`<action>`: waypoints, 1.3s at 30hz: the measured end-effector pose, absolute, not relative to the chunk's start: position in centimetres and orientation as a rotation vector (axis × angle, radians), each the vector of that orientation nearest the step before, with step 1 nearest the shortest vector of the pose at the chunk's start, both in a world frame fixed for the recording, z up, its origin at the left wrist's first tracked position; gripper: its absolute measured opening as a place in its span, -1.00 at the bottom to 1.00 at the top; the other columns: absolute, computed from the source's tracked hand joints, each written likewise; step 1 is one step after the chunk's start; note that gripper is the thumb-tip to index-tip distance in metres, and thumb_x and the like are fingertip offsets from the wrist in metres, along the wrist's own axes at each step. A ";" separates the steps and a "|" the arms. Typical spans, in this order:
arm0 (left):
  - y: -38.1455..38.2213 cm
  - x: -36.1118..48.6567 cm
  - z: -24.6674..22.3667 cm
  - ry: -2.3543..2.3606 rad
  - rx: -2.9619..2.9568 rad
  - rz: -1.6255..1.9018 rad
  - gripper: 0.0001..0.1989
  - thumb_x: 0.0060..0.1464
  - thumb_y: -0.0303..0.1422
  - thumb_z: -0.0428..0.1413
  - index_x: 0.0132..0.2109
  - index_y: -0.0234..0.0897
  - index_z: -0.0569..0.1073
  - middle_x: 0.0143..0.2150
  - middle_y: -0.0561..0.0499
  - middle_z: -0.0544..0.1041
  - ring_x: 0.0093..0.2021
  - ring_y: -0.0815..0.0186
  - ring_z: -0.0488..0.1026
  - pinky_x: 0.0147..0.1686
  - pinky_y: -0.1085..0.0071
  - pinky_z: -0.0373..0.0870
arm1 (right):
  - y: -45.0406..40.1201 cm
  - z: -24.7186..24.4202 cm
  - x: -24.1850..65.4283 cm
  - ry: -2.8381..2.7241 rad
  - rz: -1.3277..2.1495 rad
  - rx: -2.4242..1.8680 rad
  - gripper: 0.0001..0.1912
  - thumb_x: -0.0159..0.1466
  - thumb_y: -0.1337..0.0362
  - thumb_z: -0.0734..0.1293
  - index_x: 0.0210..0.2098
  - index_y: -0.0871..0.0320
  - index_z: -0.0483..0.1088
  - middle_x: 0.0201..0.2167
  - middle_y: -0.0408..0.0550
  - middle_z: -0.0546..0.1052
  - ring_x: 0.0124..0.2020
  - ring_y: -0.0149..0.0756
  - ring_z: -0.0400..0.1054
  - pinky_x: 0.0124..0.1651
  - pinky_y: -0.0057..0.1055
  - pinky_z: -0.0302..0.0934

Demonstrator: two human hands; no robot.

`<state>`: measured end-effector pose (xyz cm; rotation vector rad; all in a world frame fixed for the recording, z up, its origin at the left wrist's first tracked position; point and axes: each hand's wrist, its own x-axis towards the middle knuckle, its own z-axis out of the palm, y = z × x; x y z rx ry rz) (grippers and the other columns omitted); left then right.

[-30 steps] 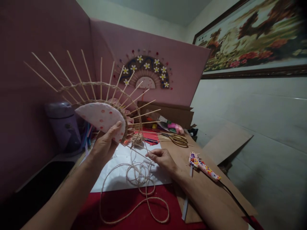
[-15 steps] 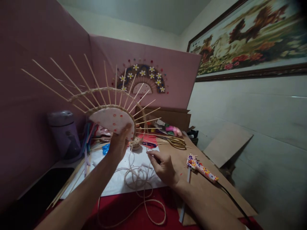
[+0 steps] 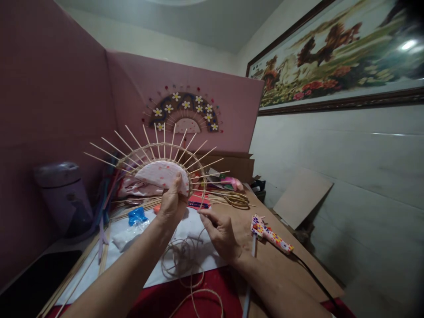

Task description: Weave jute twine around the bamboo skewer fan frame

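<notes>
My left hand [image 3: 174,198] is closed on the lower right edge of a half-round fan piece [image 3: 159,173], a pale spotted base with thin wooden sticks fanning out from it. A ring of twine [image 3: 164,145] is woven through the sticks in an outer arc, apart from the base. My right hand [image 3: 220,232] pinches the jute twine [image 3: 202,201] just below the arc's right end. From there the loose twine [image 3: 180,260] drops into a tangle of loops over white paper and red cloth.
A flowered hot glue gun [image 3: 271,234] lies on the brown board at right. Behind it are gold-handled scissors [image 3: 236,198]. A lilac container [image 3: 66,198] stands left, near bundled sticks [image 3: 76,269] and a blue bag [image 3: 137,216]. A finished flowered fan [image 3: 185,108] hangs on the pink panel.
The fan piece has tilted, its stick ends on the left now smaller and nearer the middle. My right hand stays pinched on the twine. The whole view has shifted slightly.
</notes>
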<state>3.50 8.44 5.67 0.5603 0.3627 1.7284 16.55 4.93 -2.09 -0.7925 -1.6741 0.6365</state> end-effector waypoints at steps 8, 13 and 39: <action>8.7 4.1 6.8 0.300 0.449 1.598 -0.88 0.11 -0.50 0.03 -0.25 -0.40 0.46 -0.38 -0.10 0.58 -0.36 0.31 0.53 -0.33 0.41 0.49 | 6.1 -1.7 16.4 -1.405 0.864 -0.804 -0.79 0.15 0.20 0.32 -0.30 0.16 0.52 -0.31 -0.03 0.55 -0.26 -0.26 0.39 -0.18 -0.37 0.25; 8.4 4.6 7.1 0.310 0.375 1.553 -0.86 0.08 -0.53 0.06 -0.20 -0.36 0.46 -0.38 -0.05 0.57 -0.37 0.33 0.52 -0.30 0.43 0.48 | 7.0 -1.9 16.7 -1.338 0.902 -0.759 -0.81 0.09 0.21 0.36 -0.33 0.15 0.52 -0.35 -0.06 0.55 -0.28 -0.29 0.38 -0.17 -0.36 0.26; 8.2 4.0 7.2 0.368 0.367 1.466 -0.83 0.12 -0.49 0.01 -0.15 -0.42 0.43 -0.38 -0.11 0.57 -0.38 0.26 0.54 -0.28 0.30 0.51 | 6.9 -2.2 16.9 -1.280 0.932 -0.768 -0.77 0.10 0.16 0.37 -0.29 0.13 0.53 -0.33 -0.08 0.54 -0.29 -0.30 0.35 -0.18 -0.35 0.24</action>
